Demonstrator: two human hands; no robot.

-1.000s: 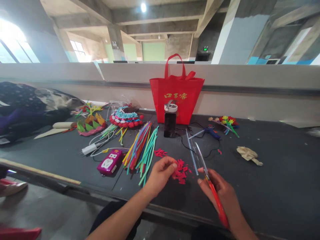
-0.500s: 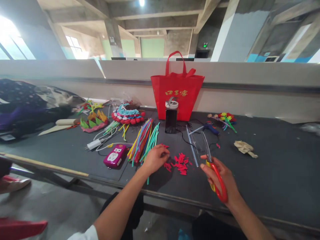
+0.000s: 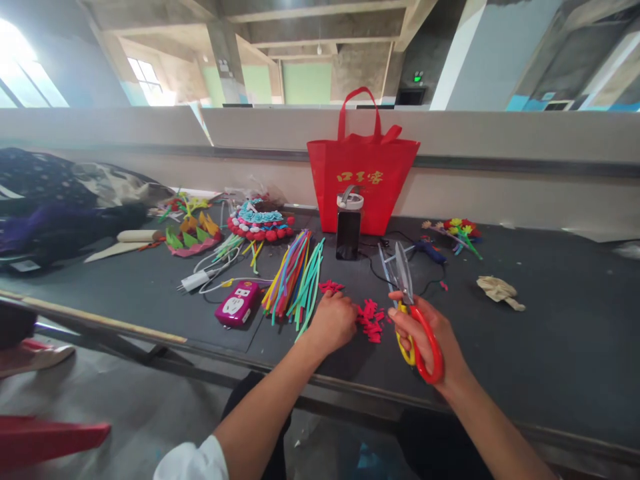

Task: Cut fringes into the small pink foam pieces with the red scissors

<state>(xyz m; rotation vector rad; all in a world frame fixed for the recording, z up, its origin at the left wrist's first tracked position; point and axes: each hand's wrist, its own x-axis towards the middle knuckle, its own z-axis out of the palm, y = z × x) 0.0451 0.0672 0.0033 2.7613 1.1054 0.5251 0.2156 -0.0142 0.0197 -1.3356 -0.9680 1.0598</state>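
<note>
My right hand (image 3: 440, 337) grips scissors (image 3: 404, 273) with red and yellow handles, blades pointing up and away. My left hand (image 3: 336, 321) is low over the black table, fingers curled down and closed. Its fingertips touch the left side of a pile of small cut red strips (image 3: 371, 321); anything pinched there is hidden. Just beyond that hand lies a smaller heap of red pieces (image 3: 331, 286). To its left, a bundle of multicoloured fuzzy craft stems (image 3: 290, 280) is spread out, with turquoise ones (image 3: 311, 277) nearest.
A phone (image 3: 348, 235) leans on a white-lidded cup before a red bag (image 3: 363, 180). A blue glue gun (image 3: 431, 251) with its cord lies behind the scissors. Also around are a purple power socket (image 3: 238, 305), a beaded collar (image 3: 260, 227), craft flowers (image 3: 457, 233) and crumpled beige cloth (image 3: 499, 291).
My left hand moved left from the red pile to the smaller heap, then back right and down beside the pile. My right hand keeps the scissors, now turned with blades more upright.
</note>
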